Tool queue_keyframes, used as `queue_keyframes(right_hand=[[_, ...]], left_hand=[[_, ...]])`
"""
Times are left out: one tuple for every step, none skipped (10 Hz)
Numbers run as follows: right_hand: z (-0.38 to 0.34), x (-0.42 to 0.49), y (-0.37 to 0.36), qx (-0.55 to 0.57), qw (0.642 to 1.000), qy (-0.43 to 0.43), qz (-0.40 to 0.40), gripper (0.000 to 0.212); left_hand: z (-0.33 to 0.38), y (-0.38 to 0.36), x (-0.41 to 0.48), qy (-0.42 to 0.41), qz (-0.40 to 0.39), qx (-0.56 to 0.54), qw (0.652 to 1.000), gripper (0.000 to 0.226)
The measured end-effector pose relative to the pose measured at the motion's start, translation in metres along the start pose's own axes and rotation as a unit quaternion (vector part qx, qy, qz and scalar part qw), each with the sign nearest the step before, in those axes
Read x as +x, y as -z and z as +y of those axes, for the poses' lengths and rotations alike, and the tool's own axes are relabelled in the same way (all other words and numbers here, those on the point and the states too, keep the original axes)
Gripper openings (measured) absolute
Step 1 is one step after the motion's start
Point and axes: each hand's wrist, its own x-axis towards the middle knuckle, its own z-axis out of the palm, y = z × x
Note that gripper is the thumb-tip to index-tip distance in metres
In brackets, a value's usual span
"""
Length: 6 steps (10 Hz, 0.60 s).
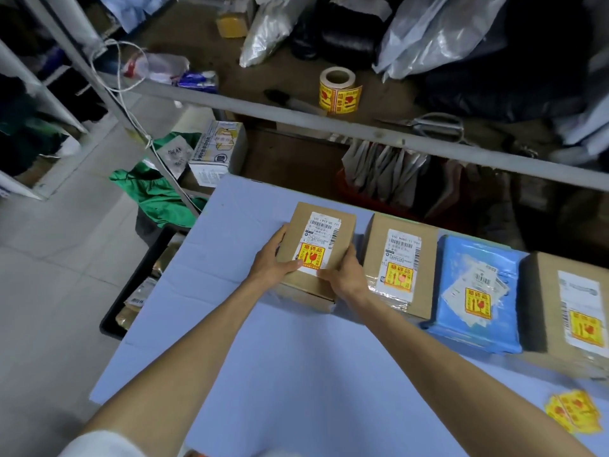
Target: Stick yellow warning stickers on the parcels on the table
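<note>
Head view: left hand (275,258) and right hand (342,272) clasp the leftmost cardboard parcel (326,225) near the table's (296,374) far edge. Both thumbs are at the lower edge of its yellow warning sticker (311,255), probably smoothing it down. To the right, the blue mailer (478,324) is already stickered.

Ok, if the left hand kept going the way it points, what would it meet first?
The cardboard parcel in its grip: the left hand clasps the parcel's left side, thumb on top pointing toward the yellow sticker, probably next in line.
</note>
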Motion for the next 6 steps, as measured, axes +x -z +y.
queue_keyframes(right_hand=[[-0.001,0.008,0.003,-0.014,1.000,0.011,0.018,0.075],[-0.001,0.009,0.004,-0.034,0.999,0.017,0.030,0.068],[-0.002,0.008,0.002,-0.068,0.997,0.030,0.032,0.072],[-0.008,0.001,0.010,-0.095,0.995,0.016,-0.009,0.080],[-0.012,-0.011,0.030,-0.097,0.994,0.014,-0.048,0.042],[-0.018,-0.033,0.056,-0.089,0.993,0.053,-0.054,0.009]], left_hand=[[0.003,-0.009,0.007,-0.010,0.019,-0.003,1.000,0.086],[0.006,-0.014,0.010,-0.012,0.040,0.007,0.999,0.081],[0.010,-0.015,0.005,-0.012,0.042,0.030,0.999,0.079],[0.019,-0.015,0.001,-0.011,0.058,0.104,0.993,0.076],[0.030,-0.020,-0.009,-0.050,0.081,0.193,0.977,0.072],[0.046,-0.033,-0.023,-0.092,0.088,0.212,0.969,0.067]])
